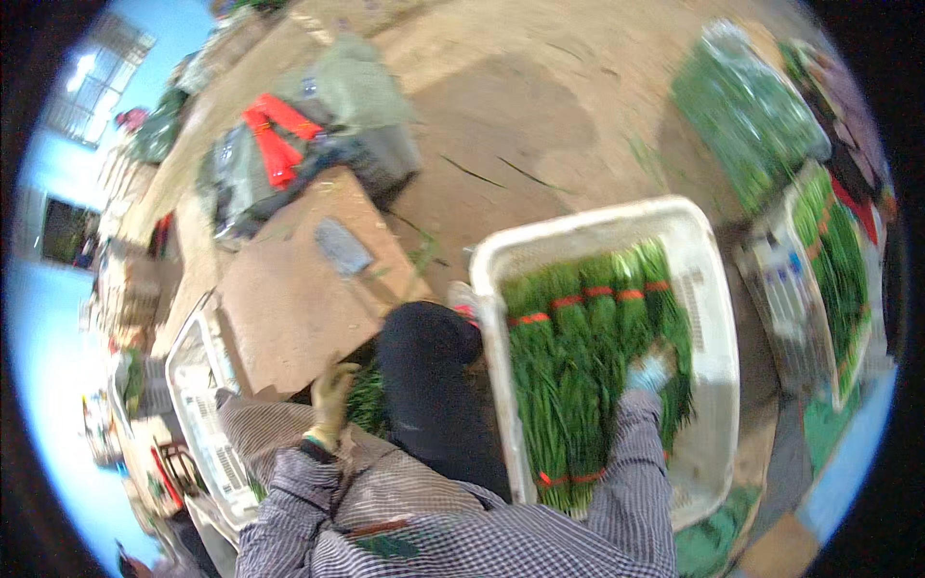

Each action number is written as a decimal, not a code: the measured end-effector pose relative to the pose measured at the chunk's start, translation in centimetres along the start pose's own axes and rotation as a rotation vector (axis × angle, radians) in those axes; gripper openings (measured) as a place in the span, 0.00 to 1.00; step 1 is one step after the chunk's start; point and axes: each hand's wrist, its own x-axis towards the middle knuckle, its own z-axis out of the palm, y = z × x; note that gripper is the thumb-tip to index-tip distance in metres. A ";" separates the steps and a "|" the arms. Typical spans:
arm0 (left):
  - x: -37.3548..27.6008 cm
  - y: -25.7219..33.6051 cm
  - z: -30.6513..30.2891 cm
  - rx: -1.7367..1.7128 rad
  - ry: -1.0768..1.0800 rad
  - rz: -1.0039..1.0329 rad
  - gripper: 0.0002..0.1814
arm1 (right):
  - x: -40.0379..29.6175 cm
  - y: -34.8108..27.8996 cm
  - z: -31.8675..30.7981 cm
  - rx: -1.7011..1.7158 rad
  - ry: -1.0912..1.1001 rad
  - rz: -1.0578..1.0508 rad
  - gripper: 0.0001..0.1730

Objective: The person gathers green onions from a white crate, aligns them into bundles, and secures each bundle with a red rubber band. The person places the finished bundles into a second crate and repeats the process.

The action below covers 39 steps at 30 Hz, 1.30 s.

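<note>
A white plastic crate [714, 303] holds several bundles of long green leafy stalks [571, 376], side by side and tied with red bands. My right hand [650, 368], in a glove with a light blue patch, lies on the rightmost bundles; its fingers are blurred among the leaves, so I cannot tell if it grips any. Over my lap, my left hand [332, 397] wears a yellowish glove, with its fingers loosely apart and nothing visible in them. Just ahead of it is a wooden board [289, 311] bearing a cleaver-like blade [343, 247]. Loose greens [368, 401] show beside my dark-trousered knee.
Red strips [274, 141] lie on wrapped bundles beyond the board. A second white crate [206, 390] stands at left. On the right are another crate of greens [831, 289], a clear plastic bag of greens [751, 119] and part of a person [853, 123]. Stray leaves litter the floor.
</note>
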 end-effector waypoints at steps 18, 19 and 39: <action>-5.5 -8.0 -1.7 -0.325 -0.200 -0.180 0.19 | -4.5 -48.5 -35.6 1.034 0.040 -1.123 0.12; -5.2 -7.5 -1.9 -0.322 -0.184 -0.267 0.19 | -3.8 -52.2 -35.4 0.940 0.103 -1.124 0.13; -2.5 -10.0 -2.4 -0.737 -0.147 -0.375 0.18 | -0.2 -72.3 -30.3 0.526 0.611 -1.019 0.12</action>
